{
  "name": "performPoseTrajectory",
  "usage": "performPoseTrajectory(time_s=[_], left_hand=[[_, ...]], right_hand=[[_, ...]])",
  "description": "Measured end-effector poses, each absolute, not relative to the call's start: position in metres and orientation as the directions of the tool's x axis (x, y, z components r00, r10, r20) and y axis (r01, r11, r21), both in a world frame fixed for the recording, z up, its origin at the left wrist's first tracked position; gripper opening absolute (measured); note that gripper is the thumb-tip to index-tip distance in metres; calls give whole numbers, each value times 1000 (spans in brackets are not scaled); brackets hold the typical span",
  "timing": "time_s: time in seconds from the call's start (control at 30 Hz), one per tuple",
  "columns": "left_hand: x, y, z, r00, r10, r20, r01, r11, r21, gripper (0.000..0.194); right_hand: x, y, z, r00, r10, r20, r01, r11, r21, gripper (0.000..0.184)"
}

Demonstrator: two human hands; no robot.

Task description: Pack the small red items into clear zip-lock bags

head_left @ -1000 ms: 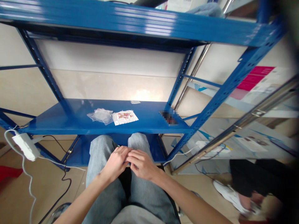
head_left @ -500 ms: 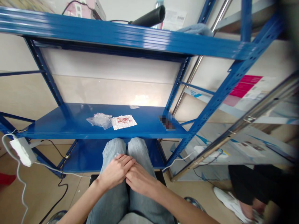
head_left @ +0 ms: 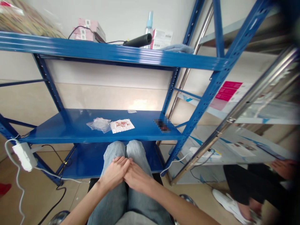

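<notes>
My left hand (head_left: 114, 172) and my right hand (head_left: 137, 177) rest together on my knees in grey jeans (head_left: 117, 200), fingertips touching over the gap between the legs. The fingers of both lie stretched and flat, and I see nothing in them. In front of my knees is a blue metal shelf (head_left: 70, 131). On it lie a crumpled clear plastic bag (head_left: 99, 124) and, right beside it, a white packet with red print (head_left: 122, 125). A blurred dark object (head_left: 161, 125) lies near the shelf's right end.
A white power strip (head_left: 22, 156) hangs on cables at the left. The upper shelf (head_left: 112, 53) carries pink boxes (head_left: 87, 29), a black cylinder (head_left: 137, 40), a bottle and a blue cloth. Another person's black trousers (head_left: 253, 184), white shoe (head_left: 231, 204) and hand (head_left: 284, 167) are at the right.
My view has tilted upward, so the things on the top shelf now show. My knees have closed together. My hands have gone from a pinching pose to lying flat.
</notes>
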State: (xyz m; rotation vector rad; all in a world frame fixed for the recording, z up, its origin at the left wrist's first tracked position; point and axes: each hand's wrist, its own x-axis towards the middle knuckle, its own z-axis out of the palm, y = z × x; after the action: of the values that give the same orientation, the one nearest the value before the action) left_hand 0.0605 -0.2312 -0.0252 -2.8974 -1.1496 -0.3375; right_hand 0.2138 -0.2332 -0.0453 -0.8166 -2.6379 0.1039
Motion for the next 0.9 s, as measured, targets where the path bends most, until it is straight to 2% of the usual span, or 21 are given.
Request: performPoseTrajectory(time_s=[0.13, 0.27, 0.33, 0.4, 0.5, 0.57, 0.6, 0.73, 0.9], left_hand=[[52, -224, -26, 665, 708, 238, 691, -704, 162, 35], [36, -205, -31, 614, 717, 331, 710, -685, 166, 19], [25, -190, -33, 517, 751, 411, 768, -619, 165, 14], [15, -174, -34, 379, 786, 488, 828, -524, 201, 13], [5, -158, -34, 192, 822, 537, 851, -411, 326, 9], [0, -156, -35, 156, 819, 553, 851, -395, 346, 10], [-2, -157, -35, 180, 805, 565, 858, -410, 310, 11], [-5, -169, -38, 342, 716, 608, 862, -496, 99, 16], [4, -175, -37, 385, 704, 597, 834, -542, 102, 15]], right_hand=[[217, -228, -34, -809, 505, 300, 493, 862, -122, 29], [227, -214, -15, -866, 420, 271, 419, 906, -63, 30], [231, -194, -3, -854, 408, 322, 401, 912, -90, 33], [233, -162, 6, -765, 480, 430, 463, 873, -152, 35], [228, -97, 15, -473, 700, 535, 655, 685, -319, 33], [221, -55, 15, -206, 858, 471, 801, 424, -423, 31], [216, -37, 13, -87, 902, 422, 858, 284, -429, 29], [201, 3, -1, 41, 918, 394, 914, 125, -386, 31], [195, 15, -16, 53, 926, 374, 969, 43, -245, 31]])
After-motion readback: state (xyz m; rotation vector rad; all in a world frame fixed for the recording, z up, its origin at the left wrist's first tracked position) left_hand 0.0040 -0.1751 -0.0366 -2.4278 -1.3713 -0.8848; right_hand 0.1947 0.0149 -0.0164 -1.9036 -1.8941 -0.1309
